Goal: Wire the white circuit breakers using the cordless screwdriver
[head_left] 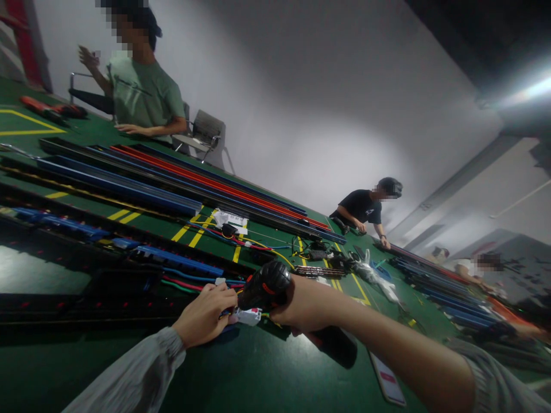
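My right hand [297, 301] is wrapped round a black power drill [269, 284] with orange marks; its front end points left, beside my left hand. With closed fingers, my left hand [206, 315] holds a white connector [248, 315] just below the drill's front. Blue, red and green wires [185, 284] run left from there along a long black rail [86, 310]. The tips of my left fingers are partly hidden by the connector and drill.
Long blue and red rails [224, 189] lie across the green table [284, 367]. A phone [387, 378] lies near my right forearm. Loose wires and a plastic bag [374, 275] sit beyond. A person in green [146, 94] and others in dark clothes are across the table.
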